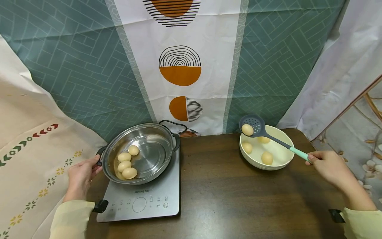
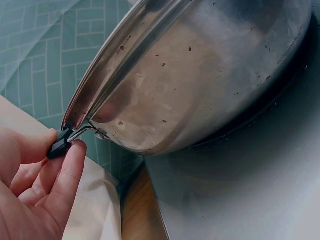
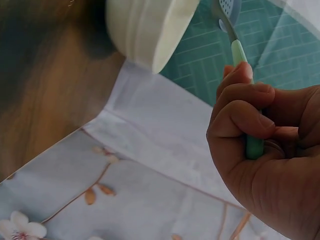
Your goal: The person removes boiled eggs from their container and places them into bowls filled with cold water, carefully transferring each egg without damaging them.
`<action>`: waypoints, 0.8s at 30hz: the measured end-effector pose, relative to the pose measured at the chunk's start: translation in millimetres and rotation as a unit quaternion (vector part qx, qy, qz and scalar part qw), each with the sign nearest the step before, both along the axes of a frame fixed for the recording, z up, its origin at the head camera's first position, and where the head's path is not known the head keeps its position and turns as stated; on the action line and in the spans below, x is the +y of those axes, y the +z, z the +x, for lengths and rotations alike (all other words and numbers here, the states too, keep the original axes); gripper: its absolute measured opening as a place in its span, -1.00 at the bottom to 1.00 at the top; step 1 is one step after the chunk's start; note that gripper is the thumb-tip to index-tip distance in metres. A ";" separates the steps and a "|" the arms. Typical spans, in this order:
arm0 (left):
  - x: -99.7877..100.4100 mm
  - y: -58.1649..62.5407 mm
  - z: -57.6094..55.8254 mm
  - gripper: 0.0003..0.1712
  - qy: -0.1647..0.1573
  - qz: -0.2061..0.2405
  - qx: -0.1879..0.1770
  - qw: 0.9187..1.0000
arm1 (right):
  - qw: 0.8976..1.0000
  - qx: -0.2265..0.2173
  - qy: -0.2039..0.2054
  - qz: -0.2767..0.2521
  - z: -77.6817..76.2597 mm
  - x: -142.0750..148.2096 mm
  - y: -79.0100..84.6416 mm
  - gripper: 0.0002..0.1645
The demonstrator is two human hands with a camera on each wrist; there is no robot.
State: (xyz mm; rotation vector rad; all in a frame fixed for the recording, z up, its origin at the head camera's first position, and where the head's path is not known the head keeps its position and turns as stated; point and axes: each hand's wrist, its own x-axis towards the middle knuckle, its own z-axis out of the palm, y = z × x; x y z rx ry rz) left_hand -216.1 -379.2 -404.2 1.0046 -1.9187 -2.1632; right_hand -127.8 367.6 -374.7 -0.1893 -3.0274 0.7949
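My left hand [image 1: 81, 173] pinches the black side handle [image 2: 59, 148] of a steel pan [image 1: 155, 177] between thumb and fingers. Several brown eggs [image 1: 124, 166] lie together on the left side of the pan's floor. With my right hand [image 1: 331, 166] I grip the mint-green handle [image 3: 254, 146] of a slotted skimmer [image 1: 258, 123]. One egg [image 1: 247, 129] sits on its dark grey perforated head, over the back left rim of a cream bowl [image 1: 286, 156]. Inside that bowl are more eggs [image 1: 267, 158].
The pan stands on a silver induction cooker [image 1: 140, 212] with its control panel facing me. A black cord [image 1: 176, 122] runs behind the pan. Brown wooden table [image 1: 209, 186] lies between cooker and bowl. Patterned cloths [image 1: 265, 49] hang behind and at both sides.
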 end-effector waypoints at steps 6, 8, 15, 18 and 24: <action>-0.3 0.6 0.0 -0.90 0.000 -0.006 -0.006 1.000 | 1.000 -0.014 -0.015 0.015 4.7 8.8 -6.7 -0.50; -1.0 0.4 0.3 -0.90 -0.001 -0.007 -0.007 1.000 | 0.999 -0.011 -0.021 0.023 5.1 10.9 -8.6 -0.50; -3.1 -1.6 0.4 -0.90 -0.003 -0.003 -0.002 1.000 | 0.999 -0.005 -0.028 0.037 7.8 14.2 -12.3 -0.54; -2.9 -1.3 0.6 -0.92 -0.003 0.000 -0.001 1.000 | 0.999 -0.007 -0.031 0.041 8.5 15.2 -14.2 -0.54; -0.7 0.6 0.9 -0.92 0.000 0.002 -0.005 1.000 | 0.998 0.002 -0.033 0.050 8.3 15.5 -15.7 -0.55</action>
